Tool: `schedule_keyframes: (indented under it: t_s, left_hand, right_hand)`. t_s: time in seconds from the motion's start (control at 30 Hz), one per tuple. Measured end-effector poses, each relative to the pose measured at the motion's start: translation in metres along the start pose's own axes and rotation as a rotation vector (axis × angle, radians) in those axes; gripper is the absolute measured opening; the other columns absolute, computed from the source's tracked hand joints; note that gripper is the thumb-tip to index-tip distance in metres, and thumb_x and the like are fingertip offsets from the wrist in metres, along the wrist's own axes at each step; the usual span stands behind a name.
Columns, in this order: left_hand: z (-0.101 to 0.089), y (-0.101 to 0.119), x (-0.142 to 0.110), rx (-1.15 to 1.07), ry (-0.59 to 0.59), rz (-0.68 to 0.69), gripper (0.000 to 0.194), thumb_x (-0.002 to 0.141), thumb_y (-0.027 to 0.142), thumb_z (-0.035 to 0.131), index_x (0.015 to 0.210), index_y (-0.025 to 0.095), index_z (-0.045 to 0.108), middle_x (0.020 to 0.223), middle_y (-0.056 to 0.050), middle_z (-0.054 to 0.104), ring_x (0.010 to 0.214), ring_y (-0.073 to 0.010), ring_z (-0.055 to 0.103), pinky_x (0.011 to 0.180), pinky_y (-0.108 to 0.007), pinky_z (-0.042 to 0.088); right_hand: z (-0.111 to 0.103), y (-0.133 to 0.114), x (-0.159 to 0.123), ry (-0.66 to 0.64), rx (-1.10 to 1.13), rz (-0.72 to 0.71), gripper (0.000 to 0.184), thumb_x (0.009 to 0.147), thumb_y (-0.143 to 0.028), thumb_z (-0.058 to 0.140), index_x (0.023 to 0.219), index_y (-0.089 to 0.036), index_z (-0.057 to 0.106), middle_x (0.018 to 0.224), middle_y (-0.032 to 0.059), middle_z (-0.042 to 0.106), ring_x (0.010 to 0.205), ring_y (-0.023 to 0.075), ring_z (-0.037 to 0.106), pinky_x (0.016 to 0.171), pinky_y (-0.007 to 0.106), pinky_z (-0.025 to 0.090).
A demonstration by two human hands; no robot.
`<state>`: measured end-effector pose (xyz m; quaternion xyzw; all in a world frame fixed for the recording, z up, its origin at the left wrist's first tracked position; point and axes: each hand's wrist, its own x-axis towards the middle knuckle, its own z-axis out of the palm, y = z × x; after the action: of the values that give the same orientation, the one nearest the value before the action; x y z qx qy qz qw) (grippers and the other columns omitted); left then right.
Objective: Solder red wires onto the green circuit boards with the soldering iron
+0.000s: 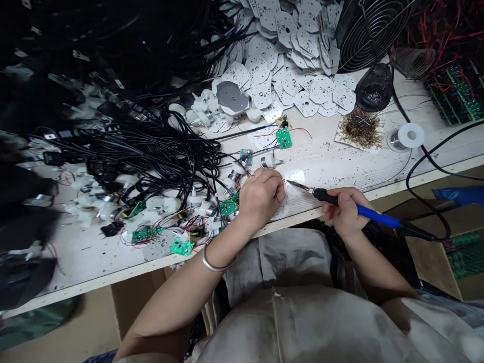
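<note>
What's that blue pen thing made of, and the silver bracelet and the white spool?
The blue pen thing: probably smooth plastic or rubber on the coloured handle, with a metal-looking front end. The bracelet: seems polished metal, judging by its silvery shine. The spool: likely plain white plastic, evenly coloured, wound with greyish, metallic-looking wire.

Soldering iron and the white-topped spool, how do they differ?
The iron is long and thin; the spool is short and round. The iron is blue and black along its handle; the spool's top is white. The right hand holds the iron; the spool stands on the table. Both are right of the view's centre.
</note>
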<state>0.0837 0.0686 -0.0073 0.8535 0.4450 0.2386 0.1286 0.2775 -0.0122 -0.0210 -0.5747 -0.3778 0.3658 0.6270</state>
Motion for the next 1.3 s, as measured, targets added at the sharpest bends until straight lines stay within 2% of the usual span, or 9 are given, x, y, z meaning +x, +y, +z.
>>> schedule_keyframes:
  t_s: [0.17,0.3,0.47,0.6,0.73,0.87,1.03,1.13,1.3]
  left_hand:
    - [0.002,0.000,0.001,0.009,-0.013,-0.006,0.012,0.085,0.012,0.058,0.080,0.019,0.067,0.093,-0.005,0.073,0.089,-0.0198,0.065,0.079,-0.034,0.055]
    - [-0.004,-0.002,0.001,0.014,-0.058,0.023,0.010,0.086,0.015,0.058,0.087,0.018,0.067,0.097,-0.007,0.073,0.093,-0.0215,0.066,0.085,-0.036,0.056]
    - [-0.041,-0.006,-0.001,0.021,-0.129,0.178,0.033,0.092,0.013,0.050,0.123,0.015,0.060,0.123,-0.013,0.067,0.112,-0.0226,0.063,0.095,-0.037,0.055]
    - [-0.061,-0.003,0.002,0.135,-0.128,0.264,0.023,0.096,0.022,0.052,0.115,0.023,0.067,0.115,-0.006,0.071,0.100,-0.0210,0.064,0.085,-0.035,0.054]
    - [-0.043,0.004,0.013,0.184,-0.202,0.370,0.019,0.098,0.028,0.054,0.102,0.027,0.072,0.107,-0.001,0.073,0.093,-0.0197,0.062,0.076,-0.034,0.046]
    - [-0.019,0.005,0.023,0.261,-0.204,0.444,0.023,0.097,0.026,0.054,0.085,0.024,0.073,0.102,-0.002,0.072,0.093,-0.0213,0.060,0.074,-0.036,0.040]
    - [-0.013,0.001,0.024,0.279,-0.232,0.472,0.021,0.096,0.019,0.053,0.083,0.020,0.070,0.100,-0.002,0.073,0.091,-0.0206,0.060,0.074,-0.034,0.041]
    - [-0.014,0.001,0.022,0.176,-0.205,0.446,0.019,0.096,0.016,0.051,0.085,0.017,0.067,0.101,-0.005,0.073,0.093,-0.0199,0.063,0.080,-0.034,0.046]
    - [-0.010,-0.002,0.020,-0.055,-0.124,0.255,0.011,0.090,0.015,0.056,0.084,0.015,0.064,0.100,-0.007,0.073,0.093,-0.0191,0.066,0.083,-0.033,0.054]
  right_hand:
    - [-0.001,0.001,-0.002,-0.024,-0.026,0.011,0.031,0.091,-0.049,0.059,0.081,-0.021,0.067,0.050,-0.0033,0.060,0.031,0.0110,0.049,0.027,0.021,0.035]
    - [0.002,0.001,-0.004,0.031,0.043,-0.061,0.026,0.093,-0.047,0.058,0.095,-0.023,0.065,0.058,-0.0035,0.063,0.039,0.0129,0.056,0.035,0.024,0.047]
    - [0.005,0.003,-0.004,0.034,0.056,-0.125,0.023,0.096,-0.045,0.055,0.104,-0.024,0.061,0.068,-0.0033,0.067,0.047,0.0127,0.063,0.044,0.025,0.054]
    - [0.009,0.004,-0.003,0.096,0.120,-0.192,0.020,0.096,-0.041,0.057,0.105,-0.024,0.062,0.071,-0.0032,0.068,0.048,0.0122,0.064,0.043,0.023,0.053]
    - [0.011,0.006,-0.002,0.129,0.149,-0.231,0.019,0.097,-0.040,0.056,0.106,-0.025,0.062,0.072,-0.0037,0.068,0.046,0.0111,0.063,0.042,0.022,0.053]
    - [0.008,0.007,-0.003,0.089,0.154,-0.203,0.019,0.097,-0.039,0.055,0.108,-0.026,0.062,0.074,-0.0034,0.068,0.052,0.0119,0.065,0.045,0.023,0.055]
    - [0.004,0.008,-0.005,0.083,0.090,-0.161,0.023,0.097,-0.045,0.054,0.106,-0.024,0.061,0.071,-0.0030,0.067,0.050,0.0123,0.064,0.046,0.024,0.054]
    - [0.006,0.007,-0.004,0.099,0.092,-0.134,0.024,0.096,-0.046,0.054,0.102,-0.024,0.062,0.066,-0.0037,0.066,0.048,0.0130,0.063,0.047,0.026,0.055]
    - [0.008,0.000,-0.002,0.148,0.170,-0.087,0.024,0.092,-0.046,0.058,0.094,-0.023,0.065,0.057,-0.0050,0.064,0.040,0.0126,0.058,0.040,0.025,0.051]
